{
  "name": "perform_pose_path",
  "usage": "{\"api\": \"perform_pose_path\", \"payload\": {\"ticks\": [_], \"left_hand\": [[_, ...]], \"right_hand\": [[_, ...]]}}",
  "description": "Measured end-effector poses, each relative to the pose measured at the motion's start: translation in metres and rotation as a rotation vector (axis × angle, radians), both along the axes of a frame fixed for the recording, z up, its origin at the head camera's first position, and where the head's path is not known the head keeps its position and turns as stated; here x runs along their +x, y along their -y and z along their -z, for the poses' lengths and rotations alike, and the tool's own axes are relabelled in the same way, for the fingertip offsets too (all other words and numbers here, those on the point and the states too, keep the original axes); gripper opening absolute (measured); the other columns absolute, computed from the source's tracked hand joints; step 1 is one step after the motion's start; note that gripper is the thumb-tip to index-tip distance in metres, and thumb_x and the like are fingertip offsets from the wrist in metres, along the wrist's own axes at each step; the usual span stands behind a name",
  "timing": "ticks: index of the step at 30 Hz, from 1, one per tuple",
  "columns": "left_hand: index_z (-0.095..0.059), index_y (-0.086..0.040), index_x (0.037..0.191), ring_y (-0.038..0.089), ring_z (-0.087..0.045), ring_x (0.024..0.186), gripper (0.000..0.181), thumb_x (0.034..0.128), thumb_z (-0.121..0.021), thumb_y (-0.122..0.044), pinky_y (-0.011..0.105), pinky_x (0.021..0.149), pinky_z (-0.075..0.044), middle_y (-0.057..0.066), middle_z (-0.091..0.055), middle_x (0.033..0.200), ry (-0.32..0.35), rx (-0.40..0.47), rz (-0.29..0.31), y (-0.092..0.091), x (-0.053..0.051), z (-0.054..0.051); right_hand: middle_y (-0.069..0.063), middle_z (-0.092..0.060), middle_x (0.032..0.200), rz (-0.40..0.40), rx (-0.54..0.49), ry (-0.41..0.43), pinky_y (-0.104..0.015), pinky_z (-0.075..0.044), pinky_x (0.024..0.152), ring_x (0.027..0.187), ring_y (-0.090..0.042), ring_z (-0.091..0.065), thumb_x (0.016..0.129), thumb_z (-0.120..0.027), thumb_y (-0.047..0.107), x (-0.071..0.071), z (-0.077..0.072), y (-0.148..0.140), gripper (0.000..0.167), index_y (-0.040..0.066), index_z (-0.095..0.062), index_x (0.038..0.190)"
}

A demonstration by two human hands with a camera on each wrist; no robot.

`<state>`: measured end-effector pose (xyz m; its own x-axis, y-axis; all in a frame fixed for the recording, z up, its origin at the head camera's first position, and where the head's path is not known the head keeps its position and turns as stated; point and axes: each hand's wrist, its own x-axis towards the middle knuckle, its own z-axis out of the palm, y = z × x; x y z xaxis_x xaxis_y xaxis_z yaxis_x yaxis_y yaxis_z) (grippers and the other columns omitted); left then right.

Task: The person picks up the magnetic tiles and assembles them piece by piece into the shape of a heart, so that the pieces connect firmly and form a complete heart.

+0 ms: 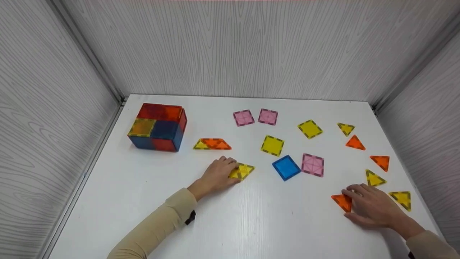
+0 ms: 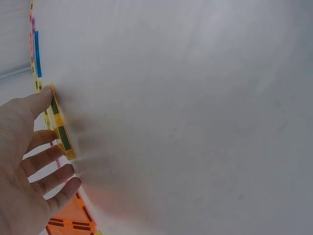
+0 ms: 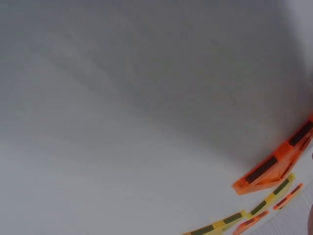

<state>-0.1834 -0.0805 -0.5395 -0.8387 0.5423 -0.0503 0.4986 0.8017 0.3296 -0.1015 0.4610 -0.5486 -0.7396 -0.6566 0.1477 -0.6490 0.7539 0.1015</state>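
My left hand (image 1: 217, 174) holds a yellow triangular magnetic tile (image 1: 246, 170) low over the white table, its left part covered by my fingers. In the left wrist view the thumb and fingertips grip that tile's (image 2: 61, 127) edges. Over at the right, my right hand (image 1: 373, 207) pinches an orange triangular tile (image 1: 342, 202) between thumb and fingers. The right wrist view catches this orange tile (image 3: 266, 172), with the hand almost wholly out of frame. Beyond the left hand lies a trapezoid of orange and yellow triangles (image 1: 215, 144).
A box built of red, blue and yellow tiles (image 1: 158, 129) stands at the back left. Loose squares lie mid-table: pink (image 1: 312, 164), yellow (image 1: 272, 145), blue (image 1: 286, 167). Several orange and yellow triangles (image 1: 381, 162) are scattered along the right side. Grey panels (image 1: 237, 46) enclose the table (image 1: 251, 223).
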Motion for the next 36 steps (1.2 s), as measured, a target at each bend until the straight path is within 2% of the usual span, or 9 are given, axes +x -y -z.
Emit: {"api": "perform_pose_path", "payload": {"ticks": [6,13,17,21,26,32,36], "left_hand": [[-0.062,-0.013,0.145,0.027,-0.057,0.122,0.060,0.0987,-0.071,-0.050,0.043,0.107,-0.052,0.006,-0.064,0.145,0.018,0.002,-0.011,-0.001,0.000,0.000],[-0.061,-0.013,0.147,0.027,-0.057,0.123,0.061,0.0989,-0.070,-0.051,0.043,0.108,-0.052,0.006,-0.064,0.146,0.016,0.002,-0.007,0.000,0.000,0.000],[-0.062,-0.013,0.145,0.026,-0.058,0.121,0.060,0.0989,-0.070,-0.051,0.042,0.105,-0.052,0.006,-0.065,0.144,0.000,-0.005,-0.005,0.000,0.000,0.000],[-0.063,-0.013,0.144,0.026,-0.058,0.119,0.060,0.0987,-0.070,-0.051,0.042,0.104,-0.052,0.006,-0.066,0.142,0.001,-0.006,-0.007,0.000,0.001,0.000],[-0.063,-0.012,0.143,0.027,-0.058,0.120,0.059,0.0986,-0.071,-0.050,0.042,0.105,-0.052,0.007,-0.066,0.141,0.017,0.002,-0.017,0.000,0.001,0.000],[-0.063,-0.013,0.144,0.025,-0.058,0.118,0.059,0.0988,-0.070,-0.051,0.040,0.103,-0.052,0.006,-0.066,0.140,0.010,-0.010,-0.024,0.001,0.002,0.000],[-0.063,-0.013,0.144,0.025,-0.058,0.118,0.060,0.0988,-0.070,-0.051,0.041,0.104,-0.052,0.006,-0.066,0.141,0.019,-0.006,-0.027,0.001,0.003,-0.001]], "right_hand": [[0.003,-0.066,0.104,0.012,-0.030,-0.008,-0.032,-0.056,0.071,0.087,-0.011,-0.056,0.075,-0.091,0.049,-0.003,-0.001,0.009,0.055,0.017,-0.075,0.117],[0.005,-0.063,0.097,0.065,-0.053,-0.010,-0.031,-0.053,0.069,0.084,-0.010,-0.052,0.071,-0.091,0.056,-0.011,-0.005,0.030,0.056,0.017,-0.075,0.107],[0.002,-0.064,0.099,0.018,-0.080,-0.072,-0.032,-0.056,0.071,0.085,-0.013,-0.055,0.071,-0.090,0.060,-0.021,-0.006,0.045,0.060,0.016,-0.075,0.109],[-0.003,-0.067,0.102,-0.072,-0.169,-0.158,-0.034,-0.059,0.070,0.088,-0.017,-0.060,0.075,-0.087,0.060,-0.037,-0.007,0.062,0.062,0.012,-0.074,0.112],[-0.006,-0.069,0.102,-0.133,-0.251,-0.222,-0.036,-0.060,0.069,0.091,-0.022,-0.064,0.076,-0.085,0.061,-0.052,-0.010,0.098,0.061,0.010,-0.074,0.108],[-0.002,-0.070,0.103,-0.163,-0.248,-0.192,-0.033,-0.059,0.072,0.092,-0.018,-0.064,0.065,-0.094,0.056,-0.061,-0.011,0.154,0.064,0.013,-0.074,0.107],[-0.002,-0.071,0.103,-0.170,-0.208,-0.155,-0.033,-0.059,0.076,0.093,-0.019,-0.063,0.070,-0.090,0.061,-0.063,-0.012,0.190,0.062,0.014,-0.075,0.109]]}}
